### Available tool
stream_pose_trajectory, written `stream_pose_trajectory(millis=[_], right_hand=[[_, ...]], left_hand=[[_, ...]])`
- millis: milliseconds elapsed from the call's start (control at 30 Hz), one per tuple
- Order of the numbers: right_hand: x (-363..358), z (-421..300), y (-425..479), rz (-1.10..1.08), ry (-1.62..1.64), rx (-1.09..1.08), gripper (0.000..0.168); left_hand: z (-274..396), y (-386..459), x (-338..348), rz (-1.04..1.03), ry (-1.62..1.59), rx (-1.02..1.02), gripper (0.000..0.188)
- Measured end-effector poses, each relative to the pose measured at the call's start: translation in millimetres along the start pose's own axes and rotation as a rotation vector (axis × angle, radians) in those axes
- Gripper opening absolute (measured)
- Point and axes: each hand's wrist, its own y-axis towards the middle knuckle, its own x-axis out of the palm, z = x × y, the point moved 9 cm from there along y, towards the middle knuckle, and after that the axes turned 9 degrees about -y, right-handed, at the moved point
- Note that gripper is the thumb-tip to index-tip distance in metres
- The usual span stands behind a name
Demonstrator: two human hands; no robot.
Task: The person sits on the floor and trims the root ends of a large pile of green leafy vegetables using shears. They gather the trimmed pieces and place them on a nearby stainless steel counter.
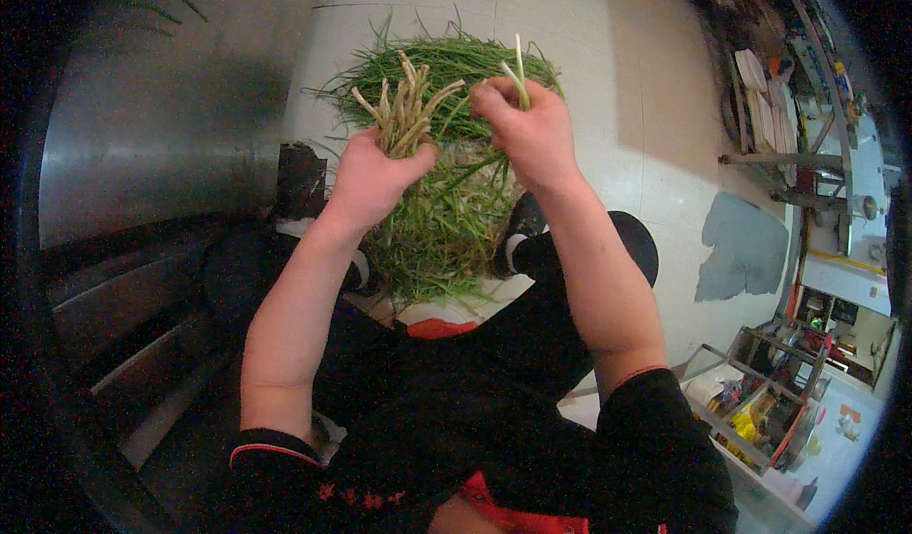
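Note:
A thick bundle of unpeeled scallion-like stalks [406,110], with dull brownish outer skins, is gripped in my left hand [388,174], its pale ends pointing up and away. Beside it on the right, my right hand [531,124] is closed around a few thinner stalks [521,81] with clean white ends; their green leaves hang below the hand. Beyond both hands a heap of long green stalks [434,56] lies on the floor. Nearer, between the feet, is a loose pile of green and yellowish leaves and scraps [442,235].
A metal-faced cabinet or panel [164,121] stands at the left. Dark shoes [527,224] flank the scrap pile on the tiled floor [556,7]. Metal shelving [784,158] is at upper right, and a rack with containers and a yellow bag [744,423] at lower right.

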Motion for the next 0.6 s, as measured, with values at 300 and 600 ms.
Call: stream_pose_trajectory(millis=[300,600], right_hand=[[-8,-32,-12,0.093,-0.299,-0.252,0.017],[-12,-43,-10,0.095,-0.467,-0.493,0.015]], left_hand=[[6,-9,4,-0.005,-0.177,-0.06,0.023],[10,-5,0,-0.011,-0.21,-0.018,0.02]])
